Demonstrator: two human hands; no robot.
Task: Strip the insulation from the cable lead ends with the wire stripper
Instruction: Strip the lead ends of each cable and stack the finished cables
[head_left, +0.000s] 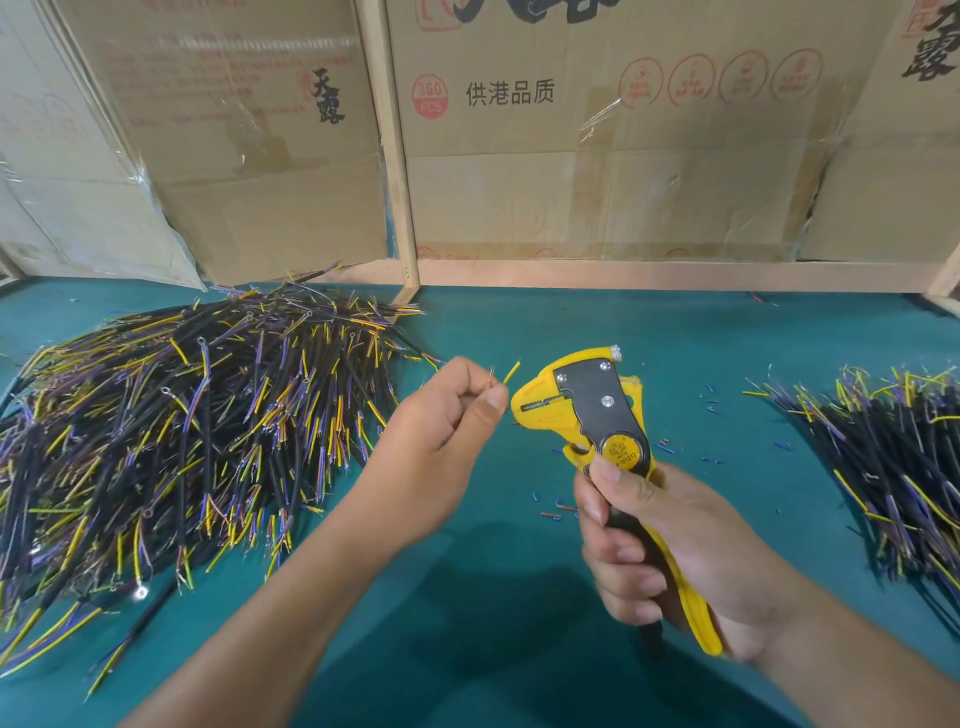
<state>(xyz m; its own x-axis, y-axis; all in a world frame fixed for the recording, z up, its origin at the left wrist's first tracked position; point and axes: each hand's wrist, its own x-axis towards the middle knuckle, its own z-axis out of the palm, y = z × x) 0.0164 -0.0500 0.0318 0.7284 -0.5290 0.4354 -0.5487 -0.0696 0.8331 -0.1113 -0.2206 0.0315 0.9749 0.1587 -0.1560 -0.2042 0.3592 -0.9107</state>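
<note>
The left hand pinches a cable's leads between thumb and forefinger; a yellow lead and a bared copper end stick up from the pinch, while the cable's body is hidden in the curled fingers. The right hand is wrapped tight round the handles of the stripper, thumb pressed on its pivot. The stripper's jaws point left, just beside the lead ends but apart from them, and look nearly closed.

Both hands hover over the middle of the worktop. A large pile of cables fills its left side, a smaller pile lies at its right edge, and insulation scraps are scattered between.

The step appears to be between strips: one lead looks done, the yellow one not yet. Next, the jaws must open and the yellow end be fed squarely in before squeezing.
</note>
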